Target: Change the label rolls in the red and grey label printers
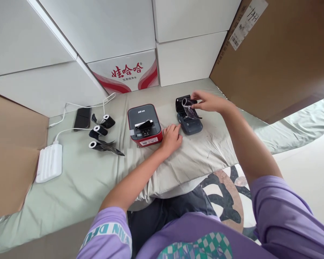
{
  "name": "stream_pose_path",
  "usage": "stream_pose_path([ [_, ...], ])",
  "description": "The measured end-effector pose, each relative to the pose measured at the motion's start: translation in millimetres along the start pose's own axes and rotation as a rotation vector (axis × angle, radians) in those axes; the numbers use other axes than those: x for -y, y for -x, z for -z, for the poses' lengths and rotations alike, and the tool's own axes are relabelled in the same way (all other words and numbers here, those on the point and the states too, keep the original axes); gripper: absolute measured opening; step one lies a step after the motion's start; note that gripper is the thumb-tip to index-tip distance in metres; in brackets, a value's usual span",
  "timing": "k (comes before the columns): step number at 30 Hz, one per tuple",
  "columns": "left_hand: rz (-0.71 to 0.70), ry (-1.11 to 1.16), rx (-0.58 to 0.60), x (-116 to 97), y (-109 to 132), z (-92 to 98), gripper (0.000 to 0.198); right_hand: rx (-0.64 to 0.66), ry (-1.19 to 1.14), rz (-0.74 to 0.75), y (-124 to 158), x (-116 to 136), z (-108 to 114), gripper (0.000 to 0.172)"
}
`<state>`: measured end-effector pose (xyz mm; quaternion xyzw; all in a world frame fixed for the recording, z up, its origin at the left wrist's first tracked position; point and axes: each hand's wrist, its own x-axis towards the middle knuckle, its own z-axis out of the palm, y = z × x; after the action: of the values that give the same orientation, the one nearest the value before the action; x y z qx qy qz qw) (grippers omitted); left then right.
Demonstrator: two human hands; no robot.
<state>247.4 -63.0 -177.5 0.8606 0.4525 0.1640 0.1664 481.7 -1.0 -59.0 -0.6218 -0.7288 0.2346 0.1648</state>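
Observation:
My right hand pinches a small roll of paper with a white core and a dark printed strip hanging from it. The roll is at the mouth of a small dark grey printer, whose black lid stands raised at the back. Whether the roll touches the inside of the printer I cannot tell. My left hand rests on the cloth with its fingers loosely spread, fingertips close by the printer's left side. Just left of that hand stands a larger red and dark grey printer with a black strip at its top slot.
Several dark paper rolls with loose tails lie on the left, near a black phone and a white power bank with a white cable. White boxes line the back; a large cardboard box stands at right.

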Motion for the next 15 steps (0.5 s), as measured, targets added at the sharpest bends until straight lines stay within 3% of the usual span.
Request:
stream_pose_path([
  [4, 0.031, 0.034, -0.005, -1.5, -0.1, 2.9, 0.048, -0.111, -0.315, 0.002, 27.7, 14.6, -7.8, 0.029],
  [12, 0.013, 0.001, 0.014, -5.3, 0.9, 7.4, 0.048, -0.369, -0.344, -0.061, 36.5, -0.9, -42.5, 0.034],
  [15, -0.015, 0.006, 0.009, -2.7, -0.8, 4.0, 0.048, -0.458, -0.380, -0.049, 41.7, 21.2, -39.8, 0.037],
])
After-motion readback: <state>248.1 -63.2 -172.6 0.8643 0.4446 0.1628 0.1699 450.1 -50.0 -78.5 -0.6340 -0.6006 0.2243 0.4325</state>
